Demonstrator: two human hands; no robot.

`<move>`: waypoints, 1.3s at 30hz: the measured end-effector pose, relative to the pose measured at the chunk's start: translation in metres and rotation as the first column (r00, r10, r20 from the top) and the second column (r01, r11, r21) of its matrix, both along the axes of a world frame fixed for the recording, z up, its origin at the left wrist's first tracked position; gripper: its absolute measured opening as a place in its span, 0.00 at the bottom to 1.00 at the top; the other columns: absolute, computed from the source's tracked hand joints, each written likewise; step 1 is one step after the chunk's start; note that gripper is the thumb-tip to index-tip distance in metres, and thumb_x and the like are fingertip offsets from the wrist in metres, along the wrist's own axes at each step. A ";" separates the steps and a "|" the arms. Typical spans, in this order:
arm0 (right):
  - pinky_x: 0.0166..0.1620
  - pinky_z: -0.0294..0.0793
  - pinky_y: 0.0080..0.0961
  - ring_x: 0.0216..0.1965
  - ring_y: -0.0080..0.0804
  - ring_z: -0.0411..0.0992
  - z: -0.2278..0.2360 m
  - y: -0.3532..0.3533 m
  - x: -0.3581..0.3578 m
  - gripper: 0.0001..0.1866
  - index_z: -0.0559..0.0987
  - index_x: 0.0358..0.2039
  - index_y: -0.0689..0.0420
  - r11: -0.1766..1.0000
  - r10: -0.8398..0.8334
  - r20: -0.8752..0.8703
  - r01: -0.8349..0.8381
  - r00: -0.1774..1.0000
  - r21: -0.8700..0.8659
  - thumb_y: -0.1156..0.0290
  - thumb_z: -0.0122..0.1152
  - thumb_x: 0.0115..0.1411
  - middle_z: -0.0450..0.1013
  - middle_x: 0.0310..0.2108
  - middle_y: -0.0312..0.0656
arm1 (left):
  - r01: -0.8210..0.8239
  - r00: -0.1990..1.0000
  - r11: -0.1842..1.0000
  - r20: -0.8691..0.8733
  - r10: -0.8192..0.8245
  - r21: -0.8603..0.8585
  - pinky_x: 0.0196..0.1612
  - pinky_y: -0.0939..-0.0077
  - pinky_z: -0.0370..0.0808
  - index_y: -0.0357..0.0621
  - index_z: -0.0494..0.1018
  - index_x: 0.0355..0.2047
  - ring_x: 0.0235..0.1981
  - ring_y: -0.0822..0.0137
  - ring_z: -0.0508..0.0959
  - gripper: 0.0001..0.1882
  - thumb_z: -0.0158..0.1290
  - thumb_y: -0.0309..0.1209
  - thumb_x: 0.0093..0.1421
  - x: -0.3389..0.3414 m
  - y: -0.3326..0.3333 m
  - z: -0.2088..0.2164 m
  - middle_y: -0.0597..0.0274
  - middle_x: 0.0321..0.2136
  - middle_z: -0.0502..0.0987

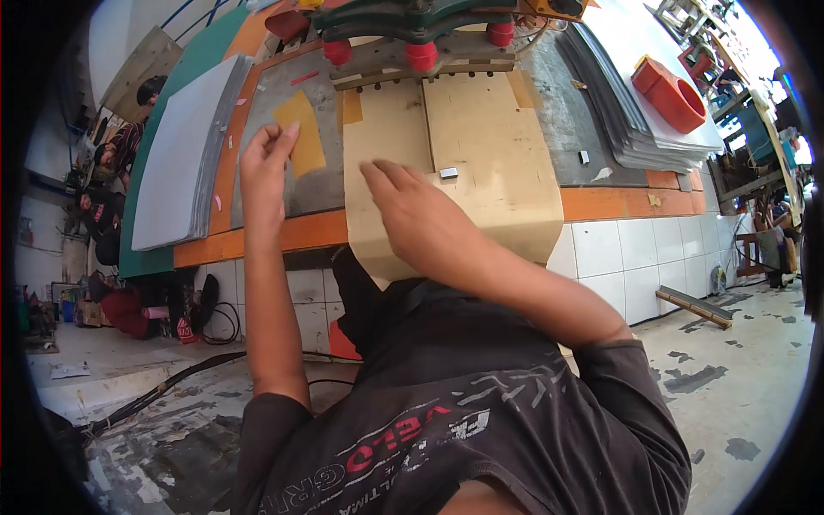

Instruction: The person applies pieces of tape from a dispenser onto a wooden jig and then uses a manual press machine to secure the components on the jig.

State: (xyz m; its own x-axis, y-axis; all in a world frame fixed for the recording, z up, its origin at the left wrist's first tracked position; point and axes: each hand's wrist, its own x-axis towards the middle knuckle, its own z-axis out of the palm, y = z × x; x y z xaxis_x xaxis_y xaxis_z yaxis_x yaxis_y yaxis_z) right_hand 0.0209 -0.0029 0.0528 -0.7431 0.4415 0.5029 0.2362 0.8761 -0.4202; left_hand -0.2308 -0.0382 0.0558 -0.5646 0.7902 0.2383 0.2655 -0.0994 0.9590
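My left hand [268, 159] is raised at the left of the work table, its thumb and fingers pinching the edge of a yellow-brown rectangular sheet [302, 142]; whether that is paper or tape I cannot tell. My right hand [410, 210] hovers over or rests on the near left part of a tan board [498, 184], fingers stretched out toward the left and nothing seen in them. The board reaches from my body to the machine [421, 21] and has a seam down its middle. A small white-and-black block [449, 173] lies on it by the seam.
Stacks of large grey-white sheets stand left [184, 154] and right [631, 129] of the board. A red holder [669, 94] sits on the right stack. The green and metal machine with red cylinders borders the far side. Several people [107, 202] are at the far left.
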 end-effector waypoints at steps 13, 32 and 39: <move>0.65 0.58 0.55 0.68 0.53 0.56 -0.029 0.072 -0.111 0.30 0.65 0.64 0.68 0.944 -0.285 0.524 0.328 0.803 0.010 0.65 0.50 0.64 0.59 0.67 0.56 | 0.015 0.995 0.968 -0.088 -0.038 -0.250 0.28 0.82 0.64 0.38 0.79 0.31 0.22 0.78 0.67 0.13 0.61 0.37 0.61 -0.061 0.069 -0.029 0.70 0.24 0.76; 0.67 0.51 0.60 0.71 0.55 0.51 -0.046 0.065 -0.119 0.31 0.61 0.67 0.66 0.917 -0.388 0.465 0.385 0.796 0.106 0.65 0.48 0.66 0.54 0.70 0.55 | 0.102 0.960 0.949 -0.220 -0.173 -0.299 0.27 0.82 0.59 0.42 0.79 0.30 0.22 0.80 0.66 0.11 0.60 0.38 0.62 -0.067 0.120 -0.039 0.74 0.21 0.72; 0.68 0.50 0.60 0.72 0.55 0.50 -0.049 0.067 -0.121 0.31 0.60 0.68 0.66 0.911 -0.398 0.500 0.398 0.769 0.113 0.65 0.47 0.67 0.54 0.71 0.55 | 0.104 0.959 0.942 -0.219 -0.180 -0.319 0.28 0.82 0.60 0.42 0.79 0.31 0.24 0.80 0.67 0.11 0.59 0.37 0.62 -0.065 0.119 -0.038 0.73 0.22 0.74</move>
